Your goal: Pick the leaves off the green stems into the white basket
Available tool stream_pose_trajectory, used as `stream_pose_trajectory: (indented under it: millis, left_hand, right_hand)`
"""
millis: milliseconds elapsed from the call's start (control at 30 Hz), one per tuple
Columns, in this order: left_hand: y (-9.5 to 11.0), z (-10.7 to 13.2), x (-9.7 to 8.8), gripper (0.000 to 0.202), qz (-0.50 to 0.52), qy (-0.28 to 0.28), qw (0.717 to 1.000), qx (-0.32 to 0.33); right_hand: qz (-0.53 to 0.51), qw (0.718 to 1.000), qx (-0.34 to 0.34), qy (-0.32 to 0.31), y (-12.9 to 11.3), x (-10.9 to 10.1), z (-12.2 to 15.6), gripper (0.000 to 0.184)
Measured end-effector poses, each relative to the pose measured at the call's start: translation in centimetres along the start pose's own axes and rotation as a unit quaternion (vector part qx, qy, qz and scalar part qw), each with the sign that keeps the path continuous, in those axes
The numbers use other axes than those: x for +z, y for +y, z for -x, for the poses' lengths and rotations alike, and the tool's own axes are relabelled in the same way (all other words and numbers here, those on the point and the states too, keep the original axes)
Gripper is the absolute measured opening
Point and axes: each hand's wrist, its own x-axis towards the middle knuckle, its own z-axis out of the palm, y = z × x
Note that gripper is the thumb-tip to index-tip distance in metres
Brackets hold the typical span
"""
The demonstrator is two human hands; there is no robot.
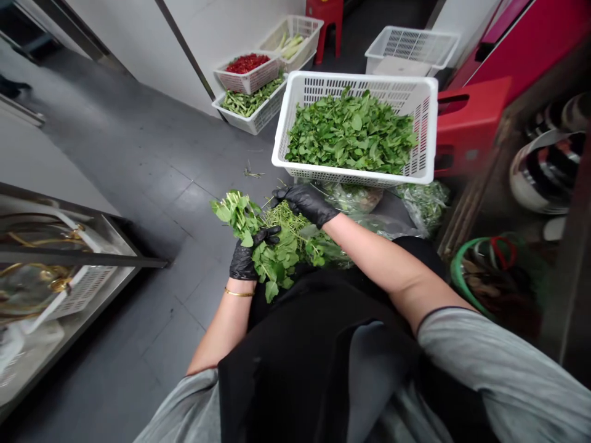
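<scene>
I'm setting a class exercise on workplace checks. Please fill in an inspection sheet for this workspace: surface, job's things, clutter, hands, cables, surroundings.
Surface: grey floor tiles; thin green stem scraps lie on them.
Job's things: large white perforated plastic basket holding loose green leaves; leafy green sprigs in hand.
Clutter: clear plastic bags of greens near the basket.
Hands: black-gloved left hand closed around the sprigs; black-gloved right hand at thin green stems, grip unclear.
Cables: nothing seen that is clearly a cable.
Surroundings: smaller white plastic baskets with red chilli-like vegetables and long green vegetables; red plastic stool; metal rack at picture left.
</scene>
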Motion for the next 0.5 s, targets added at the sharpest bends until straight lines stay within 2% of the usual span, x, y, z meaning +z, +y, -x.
stream_pose_trajectory:
  millis: [67, 133, 200, 267, 333, 367, 400, 433, 500]
  left_hand:
    - [0.2, 0.4, 0.5, 0.036, 0.027, -0.022, 0.999, -0.022]
    - [0.5, 0.6, 1.2, 0.03, 0.049, -0.016, 0.999, -0.005]
    - [1.3, 0.7, 1.3, 0.027, 0.047, -0.004, 0.999, 0.022]
    - [2.6, 0.6, 0.1, 0.025, 0.016, 0.002, 0.999, 0.042]
    - [4.2, 0.6, -2.3, 0.021, 0.015, 0.012, 0.996, 0.087]
    - [5.0, 0.6, -3.6, 0.022, 0.022, 0.0, 0.995, 0.094]
    - [5.5, 0.7, -4.9, 0.029, 0.033, -0.014, 0.994, 0.1]
    - [6.0, 0.7, -6.0, 0.039, 0.043, -0.033, 0.993, 0.101]
    - [6.3, 1.0, -7.3, 0.059, 0.068, -0.05, 0.991, 0.1]
  right_hand:
    - [-0.034, 0.999, 0.0, 0.004, 0.0, 0.2, 0.2, 0.035]
    - [-0.043, 0.999, 0.005, 0.001, 0.3, 0.2, 0.6, 0.038]
    - [-0.008, 1.0, -0.013, 0.027, 0.7, -0.6, 1.2, 0.039]
    - [0.06, 0.993, -0.041, 0.091, 1.3, -2.6, 1.8, 0.036]
    - [0.137, 0.977, -0.043, 0.158, 2.1, -5.5, 2.5, 0.031]
    - [0.181, 0.968, -0.034, 0.169, 2.7, -6.7, 2.9, 0.028]
    - [0.238, 0.96, -0.017, 0.144, 3.5, -7.7, 3.3, 0.026]
    - [0.3, 0.95, 0.006, 0.088, 4.5, -8.2, 3.9, 0.024]
    - [0.407, 0.91, 0.051, -0.06, 7.0, -7.6, 5.3, 0.019]
